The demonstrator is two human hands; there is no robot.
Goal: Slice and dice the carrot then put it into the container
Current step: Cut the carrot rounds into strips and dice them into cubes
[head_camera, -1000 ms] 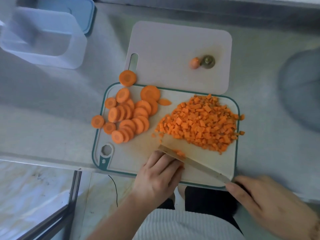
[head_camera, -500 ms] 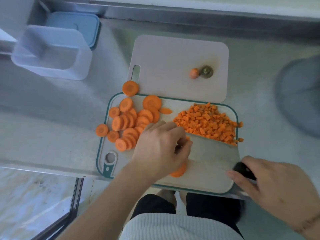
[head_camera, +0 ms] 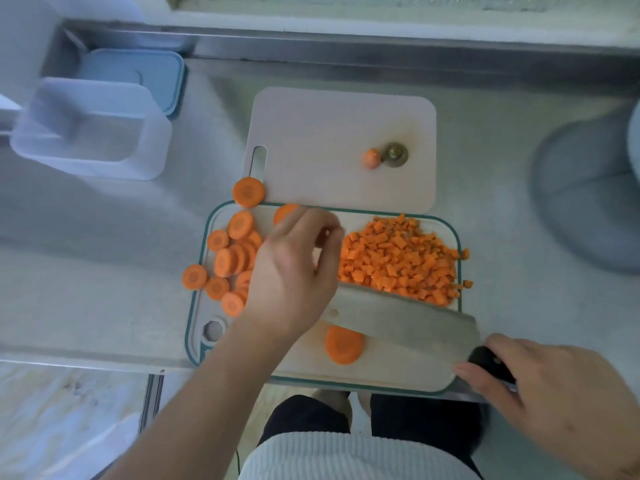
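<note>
A head-worn camera looks down on a steel counter point(head_camera: 86, 271) where a person is partway through cutting up a carrot. A teal-edged cutting board point(head_camera: 398, 368) lies nearest the person, and a plain white board point(head_camera: 329, 133) touches its far edge, holding only the two trimmed carrot ends point(head_camera: 384, 155), apparently set apart as waste. On the near board the work is sorted by stage: a heap of diced carrot point(head_camera: 398, 261) fills the far right part, uncut round slices point(head_camera: 228, 261) overlap along the left, with one or two resting on the counter just off the edge, and one single slice point(head_camera: 344, 344) lies alone near the front, probably placed there to be diced next. The right hand point(head_camera: 554, 393) wraps its fingers around the dark handle of a broad cleaver point(head_camera: 398, 317), whose blade lies tilted along the near side of the dice, seemingly to keep the heap penned back and the cutting space free. The left hand point(head_camera: 294, 265) hovers over the slices, fingers curled downward toward the board's far edge; motion blur hides whether they pinch a slice. The clear container point(head_camera: 152, 147) stands well apart at the far left and looks empty, its blue lid point(head_camera: 166, 74) just behind it, so nothing seems to have been transferred yet.
</note>
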